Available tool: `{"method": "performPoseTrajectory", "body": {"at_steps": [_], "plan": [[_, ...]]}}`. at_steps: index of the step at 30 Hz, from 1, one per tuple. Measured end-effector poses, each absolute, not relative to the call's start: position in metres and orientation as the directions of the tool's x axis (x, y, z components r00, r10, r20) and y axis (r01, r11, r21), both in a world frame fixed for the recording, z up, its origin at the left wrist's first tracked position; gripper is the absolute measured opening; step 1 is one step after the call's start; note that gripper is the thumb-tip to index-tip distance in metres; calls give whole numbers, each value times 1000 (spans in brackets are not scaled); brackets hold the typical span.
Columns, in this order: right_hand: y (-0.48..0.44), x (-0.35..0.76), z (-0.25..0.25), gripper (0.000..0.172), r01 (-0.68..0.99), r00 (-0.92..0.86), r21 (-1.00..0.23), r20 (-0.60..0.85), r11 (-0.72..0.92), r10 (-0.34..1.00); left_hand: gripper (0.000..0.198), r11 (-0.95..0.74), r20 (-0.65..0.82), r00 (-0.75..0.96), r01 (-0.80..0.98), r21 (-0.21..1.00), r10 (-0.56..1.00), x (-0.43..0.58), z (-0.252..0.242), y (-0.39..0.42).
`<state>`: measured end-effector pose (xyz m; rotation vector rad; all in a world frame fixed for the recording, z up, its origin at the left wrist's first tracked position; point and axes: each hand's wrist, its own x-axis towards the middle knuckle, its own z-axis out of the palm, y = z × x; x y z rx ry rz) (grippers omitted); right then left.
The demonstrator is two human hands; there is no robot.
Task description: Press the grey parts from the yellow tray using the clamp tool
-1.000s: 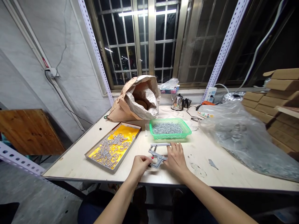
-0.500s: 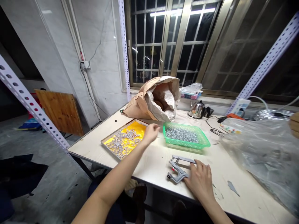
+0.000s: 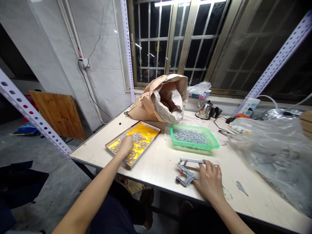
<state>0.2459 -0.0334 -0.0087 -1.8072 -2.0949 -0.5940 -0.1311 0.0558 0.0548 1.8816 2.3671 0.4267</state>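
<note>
My left hand [image 3: 127,144] is over the shallow tray [image 3: 143,155], among small silvery metal pieces [image 3: 138,137] on its yellow bottom. Its fingers are curled downward, and their tips are hidden, so I cannot make out what they pinch. My right hand [image 3: 210,178] is closed around the handles of grey snap pliers [image 3: 186,177]. The pliers lie low over the table's front part, their jaws pointing left with a small red part between them. Behind the pliers stands a green plastic basket [image 3: 212,146], holding many similar metal pieces.
A large open paper sack [image 3: 146,105] lies at the back of the table. Behind the basket stands a metal kettle [image 3: 204,110]. Clear plastic bags [image 3: 273,162] cover the right side. A grey scrap [image 3: 241,188] lies right of my right hand.
My left hand has moved left from beside the green basket, down into the tray of metal pieces. My right hand keeps its hold on the pliers. The view has shifted slightly.
</note>
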Motion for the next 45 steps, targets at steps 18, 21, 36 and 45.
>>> {"method": "performPoseTrajectory", "body": {"at_steps": [18,21,36,45], "plan": [[-22,211,29,68,970,-216,206,484,129,848,18,73,-89,124,130,989,988,37,-8,-10],[-21,210,27,70,973,-201,201,482,116,853,14,-3,-46,182,260,966,982,35,-2,-10],[-27,209,22,62,983,-164,154,480,101,862,11,31,-144,357,305,952,923,33,6,-12],[-11,225,18,22,957,-288,128,350,259,891,50,88,-121,180,183,979,976,14,0,-17]]}}
